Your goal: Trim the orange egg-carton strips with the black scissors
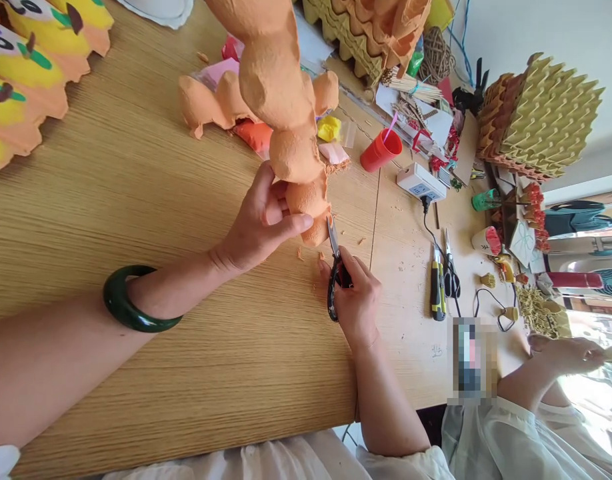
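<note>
Orange egg-carton strip (281, 100), frame centre: light, stiff, crushable; hold by lower cups | left hand (259, 223): pinching its bottom cup | right hand (356, 297): closed around scissors (335, 267), blades at cup edge | wooden table (136, 200).

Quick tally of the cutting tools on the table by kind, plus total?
Scissors: 2, one in the right hand (scissors), one lying on the table
Utility knife: 1
Total: 3

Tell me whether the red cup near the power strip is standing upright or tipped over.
Tipped over. The red cup lies on its side on the table, its open mouth facing the power strip, a pink stick poking out.
</note>
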A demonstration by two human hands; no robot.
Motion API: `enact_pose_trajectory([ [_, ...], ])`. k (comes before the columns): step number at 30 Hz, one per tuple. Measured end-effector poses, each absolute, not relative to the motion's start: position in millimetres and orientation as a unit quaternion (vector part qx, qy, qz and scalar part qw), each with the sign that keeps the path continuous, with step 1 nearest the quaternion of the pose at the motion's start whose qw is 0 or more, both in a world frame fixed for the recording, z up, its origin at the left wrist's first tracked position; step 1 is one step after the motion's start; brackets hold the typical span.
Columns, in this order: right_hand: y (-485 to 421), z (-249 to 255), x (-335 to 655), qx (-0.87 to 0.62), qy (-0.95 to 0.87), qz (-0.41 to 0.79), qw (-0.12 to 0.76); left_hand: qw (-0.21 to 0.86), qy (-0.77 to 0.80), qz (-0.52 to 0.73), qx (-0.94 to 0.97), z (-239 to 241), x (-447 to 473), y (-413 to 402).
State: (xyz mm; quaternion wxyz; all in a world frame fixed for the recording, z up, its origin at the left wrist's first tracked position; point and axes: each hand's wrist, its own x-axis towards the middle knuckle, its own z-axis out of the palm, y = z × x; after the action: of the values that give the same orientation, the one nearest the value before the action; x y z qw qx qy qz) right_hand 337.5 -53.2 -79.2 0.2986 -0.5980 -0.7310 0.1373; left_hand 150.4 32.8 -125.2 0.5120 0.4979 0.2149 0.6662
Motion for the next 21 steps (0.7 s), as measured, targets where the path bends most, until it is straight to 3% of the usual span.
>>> enact_pose_trajectory([
  [21,-55.0,-70.3,335.7,-0.632,-0.731,0.109,0.233,0.521,0.238,0.627,0.528,-119.2,150.0,18.1],
])
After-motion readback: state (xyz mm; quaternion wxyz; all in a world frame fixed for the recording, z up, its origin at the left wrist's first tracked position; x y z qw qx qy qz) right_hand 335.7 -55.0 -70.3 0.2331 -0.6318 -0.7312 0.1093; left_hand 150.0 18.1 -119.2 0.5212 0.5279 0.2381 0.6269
